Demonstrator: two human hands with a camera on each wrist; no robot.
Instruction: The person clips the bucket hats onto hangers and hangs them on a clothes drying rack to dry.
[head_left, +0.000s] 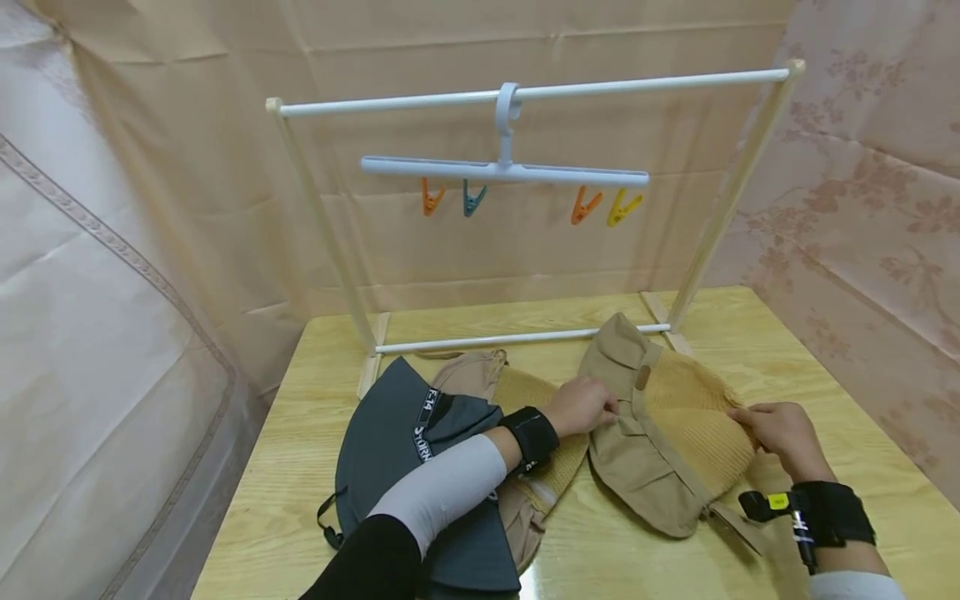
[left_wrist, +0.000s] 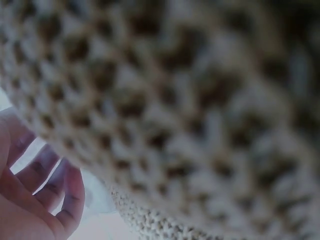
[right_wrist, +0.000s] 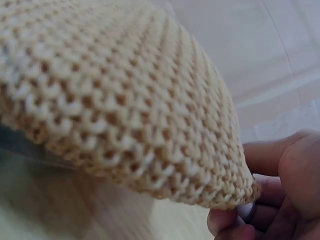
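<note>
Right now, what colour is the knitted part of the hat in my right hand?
The knitted part is yellowish tan, seen best in the head view.

Tan hat [head_left: 660, 442], yellow knit crown [head_left: 693, 408] toward right hand [head_left: 787, 437]

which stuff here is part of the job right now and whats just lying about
In the job:
rightmost tan hat, brim held by the left hand, crown edge by the right hand

Apparently idle:
dark hat
second tan hat, partly under the dark one
hanger with clips, on the rack
</note>
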